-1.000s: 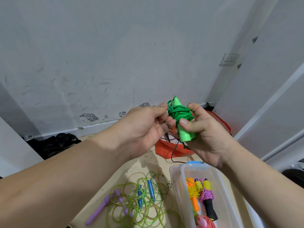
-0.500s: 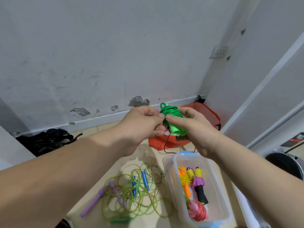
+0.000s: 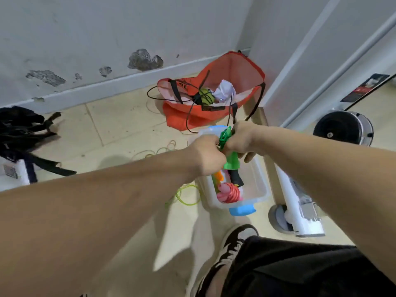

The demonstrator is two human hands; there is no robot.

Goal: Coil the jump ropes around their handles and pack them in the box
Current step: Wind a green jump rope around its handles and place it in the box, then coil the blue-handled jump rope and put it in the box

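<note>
left hand (image 3: 205, 156): I see the fingers curled tight on the green jump rope (image 3: 232, 162), gripping the coil from its side.
right hand (image 3: 243, 139): fingers curled round the same bundle from the opposite side. The two hands are close together with the rope between them.
green jump rope: cord wound round its handles. A small loop of cord sticks out above the hands and a handle end pokes out below them.
box (image 3: 260, 181): clear plastic, on the floor straight below both hands. I can't tell whether the green handle end is inside the rim yet.
blue clip (image 3: 242, 211): on the box end on my side of the hands.
in box: pink coiled rope (image 3: 230, 194), black handle (image 3: 235, 179) and orange handle (image 3: 218, 175), all just under the hands.
yellow-green rope (image 3: 186, 197): loose on the floor, under the left forearm, beside the box.
orange bag (image 3: 214, 116): beyond the hands, by the wall.
</note>
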